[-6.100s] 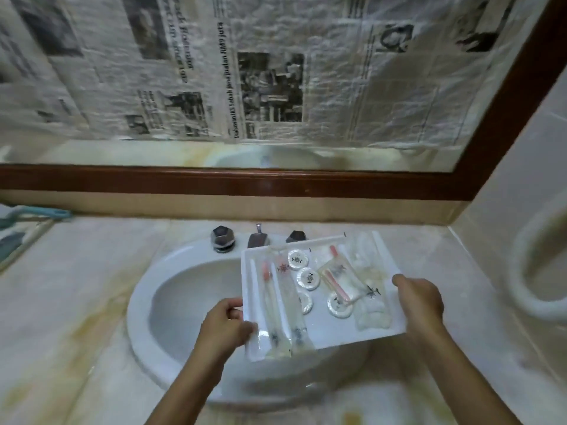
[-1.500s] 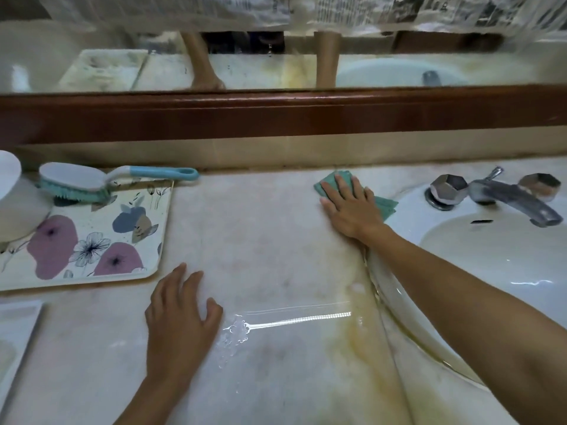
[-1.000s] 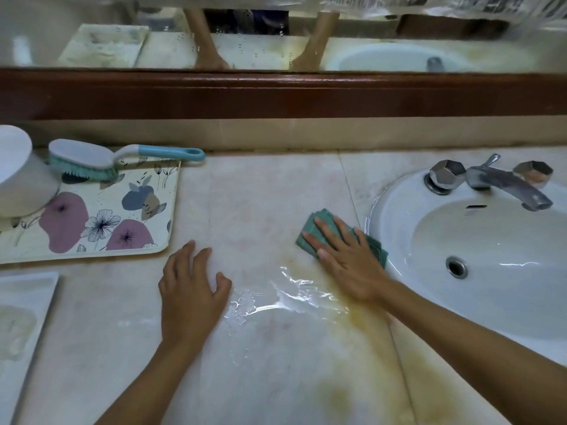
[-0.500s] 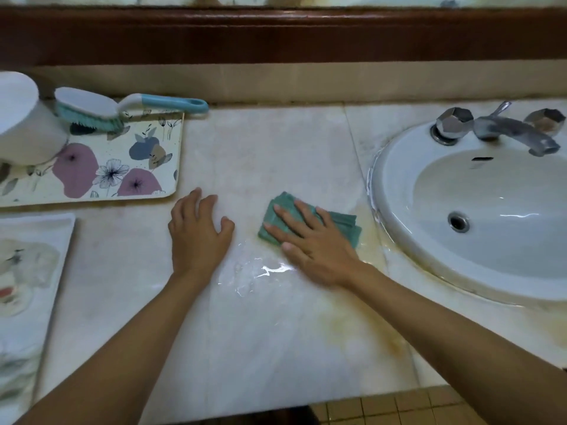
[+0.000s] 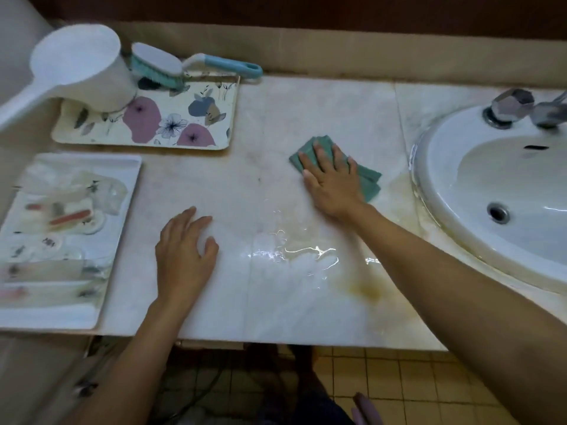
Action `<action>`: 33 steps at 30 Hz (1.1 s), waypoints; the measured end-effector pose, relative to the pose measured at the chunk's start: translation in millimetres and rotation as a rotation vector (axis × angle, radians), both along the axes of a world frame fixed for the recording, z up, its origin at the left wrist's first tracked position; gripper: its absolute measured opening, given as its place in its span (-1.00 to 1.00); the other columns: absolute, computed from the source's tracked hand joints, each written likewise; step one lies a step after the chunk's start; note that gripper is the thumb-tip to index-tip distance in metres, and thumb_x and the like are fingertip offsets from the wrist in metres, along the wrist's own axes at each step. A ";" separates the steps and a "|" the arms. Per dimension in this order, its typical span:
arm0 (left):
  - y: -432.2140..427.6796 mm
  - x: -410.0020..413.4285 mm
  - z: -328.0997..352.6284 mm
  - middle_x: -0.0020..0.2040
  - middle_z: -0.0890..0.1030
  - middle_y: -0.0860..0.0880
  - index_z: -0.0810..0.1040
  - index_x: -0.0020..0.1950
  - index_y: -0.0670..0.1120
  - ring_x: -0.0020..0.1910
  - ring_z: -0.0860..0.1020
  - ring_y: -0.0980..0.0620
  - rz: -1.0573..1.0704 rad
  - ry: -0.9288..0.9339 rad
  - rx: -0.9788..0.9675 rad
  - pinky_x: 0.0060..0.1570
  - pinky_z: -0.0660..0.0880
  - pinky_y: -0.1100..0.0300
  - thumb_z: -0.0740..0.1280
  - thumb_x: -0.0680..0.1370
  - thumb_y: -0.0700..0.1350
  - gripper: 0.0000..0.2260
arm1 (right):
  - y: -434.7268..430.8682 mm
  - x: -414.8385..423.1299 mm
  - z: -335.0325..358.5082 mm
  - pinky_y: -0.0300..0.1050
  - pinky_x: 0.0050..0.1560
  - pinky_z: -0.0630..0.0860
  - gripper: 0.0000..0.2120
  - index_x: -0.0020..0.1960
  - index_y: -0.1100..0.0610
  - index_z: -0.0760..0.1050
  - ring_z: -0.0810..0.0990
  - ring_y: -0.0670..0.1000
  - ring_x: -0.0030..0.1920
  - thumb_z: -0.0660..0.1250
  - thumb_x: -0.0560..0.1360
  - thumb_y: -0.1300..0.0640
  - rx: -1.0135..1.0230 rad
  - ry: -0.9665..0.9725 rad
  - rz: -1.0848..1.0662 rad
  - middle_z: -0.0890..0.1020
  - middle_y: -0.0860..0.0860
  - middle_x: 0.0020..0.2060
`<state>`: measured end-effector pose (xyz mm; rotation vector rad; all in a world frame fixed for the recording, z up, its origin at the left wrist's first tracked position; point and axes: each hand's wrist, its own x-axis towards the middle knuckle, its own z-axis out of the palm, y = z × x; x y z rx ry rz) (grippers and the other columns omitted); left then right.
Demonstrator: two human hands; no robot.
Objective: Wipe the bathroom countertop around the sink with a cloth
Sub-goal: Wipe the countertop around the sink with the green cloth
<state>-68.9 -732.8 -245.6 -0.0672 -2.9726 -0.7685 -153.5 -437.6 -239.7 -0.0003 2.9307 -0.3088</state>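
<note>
Pressing my right hand (image 5: 333, 182) flat, fingers straight, on the folded green cloth (image 5: 366, 180), I hold it against the marble countertop (image 5: 306, 108) left of the white sink (image 5: 435, 179). My left hand (image 5: 182, 256) rests open, fingers spread, beside a wet patch (image 5: 300, 253).

no readable text, labels, brands or numbers

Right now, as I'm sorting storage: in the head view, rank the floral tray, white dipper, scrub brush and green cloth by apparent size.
1. floral tray
2. white dipper
3. scrub brush and green cloth: unsure, the right hand covers part of the cloth.
</note>
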 end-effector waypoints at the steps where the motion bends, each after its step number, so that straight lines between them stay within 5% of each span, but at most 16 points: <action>1: -2.7 1.6 -2.3 0.45 0.38 -0.03 0.52 0.32 -0.02 0.44 0.28 -0.10 -0.009 -0.003 -0.020 0.31 0.27 -0.08 0.20 0.50 -0.01 -0.60 | -17.7 10.3 0.9 0.13 0.48 -0.20 -0.52 0.55 -0.20 -0.08 -0.21 0.08 0.55 -0.18 0.64 -0.13 -0.004 -0.005 0.059 -0.10 -0.08 0.57; 5: -3.9 1.7 -7.4 0.46 0.37 0.01 0.50 0.33 0.02 0.45 0.27 -0.07 -0.001 0.011 -0.016 0.31 0.27 -0.08 0.19 0.50 0.01 -0.60 | -60.9 89.2 1.5 0.10 0.48 -0.23 -0.53 0.54 -0.24 -0.08 -0.22 0.06 0.55 -0.19 0.63 -0.16 -0.013 -0.010 0.378 -0.11 -0.13 0.56; 10: -5.2 0.9 -8.3 0.44 0.39 0.03 0.52 0.30 0.03 0.43 0.27 -0.04 0.002 0.033 0.013 0.29 0.27 -0.05 0.22 0.50 -0.01 -0.63 | -1.9 146.3 5.5 0.05 0.48 -0.18 -0.55 0.52 -0.29 -0.10 -0.21 0.02 0.55 -0.18 0.64 -0.15 0.044 -0.024 0.677 -0.09 -0.18 0.56; 15: -4.5 -1.0 -9.3 0.44 0.38 0.03 0.52 0.29 0.03 0.43 0.25 -0.04 0.014 0.023 0.029 0.29 0.26 -0.05 0.23 0.50 -0.02 -0.64 | 10.3 90.6 9.5 0.02 0.47 -0.11 -0.53 0.50 -0.32 -0.02 -0.12 -0.03 0.55 -0.23 0.60 -0.19 0.054 -0.043 0.431 -0.04 -0.22 0.54; 21: -6.8 -0.5 -11.4 0.43 0.39 0.01 0.53 0.29 0.02 0.43 0.26 -0.05 0.010 0.031 0.044 0.30 0.25 -0.02 0.23 0.52 -0.09 -0.66 | -75.8 53.2 1.8 0.09 0.48 -0.19 -0.53 0.54 -0.24 -0.08 -0.21 0.05 0.55 -0.15 0.64 -0.14 -0.010 -0.030 0.134 -0.11 -0.13 0.57; 27: -12.0 1.4 -7.5 0.45 0.40 0.01 0.55 0.29 -0.02 0.44 0.26 -0.05 0.022 0.017 0.146 0.37 0.20 0.02 0.09 0.48 -0.19 -0.56 | -118.3 152.5 4.2 0.15 0.48 -0.11 -0.52 0.55 -0.20 -0.04 -0.15 0.10 0.56 -0.15 0.63 -0.14 0.018 0.009 0.502 -0.03 -0.08 0.57; 30: -13.7 2.2 -8.6 0.45 0.40 0.02 0.55 0.29 -0.02 0.44 0.25 -0.03 0.022 0.002 0.164 0.39 0.18 0.05 0.11 0.51 -0.23 -0.59 | -72.4 191.3 8.0 0.14 0.49 -0.13 -0.54 0.55 -0.21 -0.07 -0.17 0.07 0.56 -0.18 0.65 -0.13 0.047 -0.022 0.748 -0.03 -0.10 0.57; 33: -6.3 0.9 -6.7 0.45 0.40 0.02 0.56 0.28 -0.03 0.45 0.24 -0.02 0.036 0.005 0.178 0.39 0.18 0.08 0.15 0.54 -0.25 -0.63 | -13.9 185.6 8.7 0.13 0.48 -0.13 -0.55 0.53 -0.26 -0.09 -0.20 0.02 0.55 -0.20 0.65 -0.14 0.074 -0.037 0.772 -0.07 -0.13 0.56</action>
